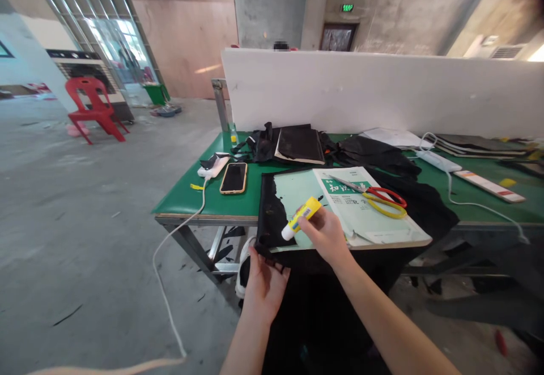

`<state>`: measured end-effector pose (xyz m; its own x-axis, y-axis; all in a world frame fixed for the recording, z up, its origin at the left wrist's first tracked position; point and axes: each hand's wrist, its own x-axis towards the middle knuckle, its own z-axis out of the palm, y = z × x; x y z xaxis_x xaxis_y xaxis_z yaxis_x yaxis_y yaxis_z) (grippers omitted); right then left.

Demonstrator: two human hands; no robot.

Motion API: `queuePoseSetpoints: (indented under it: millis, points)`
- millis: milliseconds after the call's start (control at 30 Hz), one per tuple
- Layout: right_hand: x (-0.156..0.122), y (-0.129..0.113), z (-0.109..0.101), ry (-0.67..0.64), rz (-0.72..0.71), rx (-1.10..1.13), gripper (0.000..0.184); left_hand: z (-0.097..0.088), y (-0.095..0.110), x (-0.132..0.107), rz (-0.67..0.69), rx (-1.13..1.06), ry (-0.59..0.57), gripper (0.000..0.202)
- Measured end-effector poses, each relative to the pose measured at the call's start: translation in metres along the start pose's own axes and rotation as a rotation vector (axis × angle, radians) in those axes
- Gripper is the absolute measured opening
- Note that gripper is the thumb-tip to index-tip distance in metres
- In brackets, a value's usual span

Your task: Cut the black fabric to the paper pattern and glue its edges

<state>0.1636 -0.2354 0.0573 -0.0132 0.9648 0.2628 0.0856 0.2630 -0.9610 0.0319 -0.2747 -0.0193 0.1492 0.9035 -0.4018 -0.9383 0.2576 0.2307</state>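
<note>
In my right hand (326, 233) is a yellow and white glue stick (304, 216), its white end pointing down over the left part of a pale green book (382, 225). The book lies spread out near the table's front edge. A black sheet (272, 208) with a ragged inner edge overlaps the book's left side. My left hand (267, 278) pinches the front left corner of this black sheet just below the table edge. Scissors (374, 194) with red and yellow handles rest on the book's right half.
On the green table (195, 194) are a phone (233, 178), a white power strip (213, 165) and a black-covered book (301, 145). Black cloth (376, 155) lies behind. A white panel (361, 92) stands along the back. A white cable (159, 273) hangs at the left.
</note>
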Motion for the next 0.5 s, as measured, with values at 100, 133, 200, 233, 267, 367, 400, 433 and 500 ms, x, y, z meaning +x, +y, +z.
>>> queuePoseSetpoints:
  millis: [100,133,200,233,267,367,400,433,500]
  points:
    - [0.0,0.006,0.009,-0.076,-0.049,-0.124,0.017,-0.004,0.001,-0.003,0.058,0.067,0.086,0.032]
    - [-0.001,0.008,0.014,-0.108,-0.069,-0.164,0.016,-0.004,0.001,-0.004,0.08,0.092,0.12,0.028]
    - [-0.003,0.012,0.023,-0.15,-0.116,-0.251,0.013,-0.006,0.002,-0.004,0.132,0.128,0.169,0.02]
    - [-0.004,0.013,0.027,-0.156,-0.141,-0.299,0.011,-0.006,0.002,-0.004,0.158,0.135,0.177,0.019]
    - [-0.004,0.015,0.031,-0.158,-0.167,-0.348,0.01,-0.006,0.003,-0.003,0.179,0.136,0.177,0.018]
    - [-0.005,0.017,0.04,-0.169,-0.236,-0.465,0.008,-0.006,0.003,0.0,0.22,0.126,0.173,0.02]
    - [-0.004,0.018,0.043,-0.182,-0.251,-0.486,0.008,-0.006,0.003,0.001,0.222,0.125,0.172,0.02]
    - [-0.004,0.018,0.044,-0.196,-0.266,-0.502,0.008,-0.006,0.003,0.002,0.222,0.126,0.171,0.021]
    - [-0.004,0.02,0.048,-0.216,-0.298,-0.54,0.008,-0.006,0.002,0.003,0.215,0.135,0.171,0.021]
